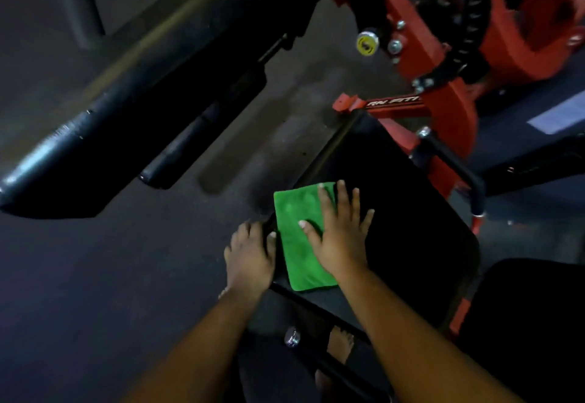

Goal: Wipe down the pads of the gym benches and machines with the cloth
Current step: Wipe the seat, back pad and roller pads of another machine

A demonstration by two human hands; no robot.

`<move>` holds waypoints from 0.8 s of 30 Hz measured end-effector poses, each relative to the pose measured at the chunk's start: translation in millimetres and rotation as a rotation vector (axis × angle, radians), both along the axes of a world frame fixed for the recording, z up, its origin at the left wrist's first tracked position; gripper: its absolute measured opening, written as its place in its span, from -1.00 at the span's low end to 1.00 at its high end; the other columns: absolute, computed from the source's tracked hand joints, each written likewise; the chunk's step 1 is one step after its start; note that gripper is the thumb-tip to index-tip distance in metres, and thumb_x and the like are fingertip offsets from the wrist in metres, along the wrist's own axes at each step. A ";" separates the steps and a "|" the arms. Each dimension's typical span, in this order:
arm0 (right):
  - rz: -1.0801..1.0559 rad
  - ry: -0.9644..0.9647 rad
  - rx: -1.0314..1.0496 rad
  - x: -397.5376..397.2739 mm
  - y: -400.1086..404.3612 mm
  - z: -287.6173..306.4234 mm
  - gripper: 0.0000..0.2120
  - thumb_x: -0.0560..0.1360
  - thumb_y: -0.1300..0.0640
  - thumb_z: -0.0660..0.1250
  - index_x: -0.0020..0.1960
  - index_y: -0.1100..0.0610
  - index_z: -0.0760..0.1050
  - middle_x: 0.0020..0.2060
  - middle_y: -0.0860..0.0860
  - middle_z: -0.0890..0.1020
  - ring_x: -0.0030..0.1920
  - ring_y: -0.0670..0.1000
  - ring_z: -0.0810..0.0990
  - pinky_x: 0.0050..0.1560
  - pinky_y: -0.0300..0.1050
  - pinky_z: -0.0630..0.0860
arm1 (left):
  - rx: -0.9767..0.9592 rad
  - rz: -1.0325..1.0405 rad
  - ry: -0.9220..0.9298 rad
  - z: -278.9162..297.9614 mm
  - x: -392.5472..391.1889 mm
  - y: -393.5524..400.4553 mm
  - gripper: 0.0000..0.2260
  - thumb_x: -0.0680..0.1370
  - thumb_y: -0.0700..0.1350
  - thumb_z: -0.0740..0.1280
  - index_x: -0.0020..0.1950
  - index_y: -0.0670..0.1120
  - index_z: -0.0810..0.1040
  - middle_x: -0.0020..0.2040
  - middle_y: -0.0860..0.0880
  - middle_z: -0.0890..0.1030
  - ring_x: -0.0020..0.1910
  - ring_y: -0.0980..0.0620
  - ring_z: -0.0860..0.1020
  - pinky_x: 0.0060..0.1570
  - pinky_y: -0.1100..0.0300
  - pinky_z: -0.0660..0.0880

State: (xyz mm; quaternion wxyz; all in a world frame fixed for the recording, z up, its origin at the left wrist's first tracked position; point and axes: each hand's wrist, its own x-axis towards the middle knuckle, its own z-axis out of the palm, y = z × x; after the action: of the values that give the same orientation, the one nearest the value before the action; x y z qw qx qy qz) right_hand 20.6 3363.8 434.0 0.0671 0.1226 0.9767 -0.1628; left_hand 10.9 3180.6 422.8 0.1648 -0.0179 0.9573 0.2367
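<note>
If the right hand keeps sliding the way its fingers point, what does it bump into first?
The right hand would probably cross bare black pad first, then meet the red machine frame beyond it, though depth is hard to judge.

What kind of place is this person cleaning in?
Most likely a gym. A red metal machine frame stands on dark flooring, with a black padded seat in front, and a yellow adjustment knob. The right hand presses a green cloth flat on the pad.

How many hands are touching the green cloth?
1. The right hand presses flat on the green cloth; the left hand rests on the black pad's edge beside it.
</note>
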 end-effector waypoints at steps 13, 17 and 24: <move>0.385 0.105 0.209 -71.8 33.8 -75.3 -0.41 0.50 -0.32 0.12 0.48 -0.18 0.37 0.61 0.02 0.22 0.63 0.21 0.05 0.45 0.56 -0.04 | -0.035 -0.046 0.110 -59.5 -6.5 13.0 -0.42 0.59 0.25 -0.10 0.55 0.06 0.26 0.39 -0.02 0.41 0.40 -0.08 0.36 0.29 -0.13 0.31; 0.178 0.091 0.154 -56.6 6.0 -76.2 -0.41 0.48 -0.27 0.11 0.48 -0.15 0.38 0.62 0.02 0.21 0.62 0.18 0.06 0.45 0.46 0.12 | 0.115 -0.023 0.163 -61.0 -3.6 8.0 -0.40 0.61 0.21 -0.05 0.64 0.07 0.11 0.62 0.00 0.20 0.57 0.00 0.18 0.45 -0.15 0.20; 0.571 0.096 0.171 30.6 -41.7 -75.0 -0.34 0.44 -0.31 0.21 0.48 -0.08 0.40 0.64 0.02 0.13 0.64 0.17 0.01 0.48 0.51 0.02 | 0.573 0.216 0.237 -58.2 0.3 -1.1 -0.38 0.54 0.10 0.01 0.62 0.08 0.07 0.62 0.12 0.12 0.57 0.31 0.06 0.56 -0.04 0.10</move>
State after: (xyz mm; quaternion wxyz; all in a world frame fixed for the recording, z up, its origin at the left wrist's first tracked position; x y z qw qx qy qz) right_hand 51.2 3322.1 359.0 0.0535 -0.1595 0.9839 -0.0603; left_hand 11.2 3179.5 364.6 0.0246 -0.0443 0.8569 0.5130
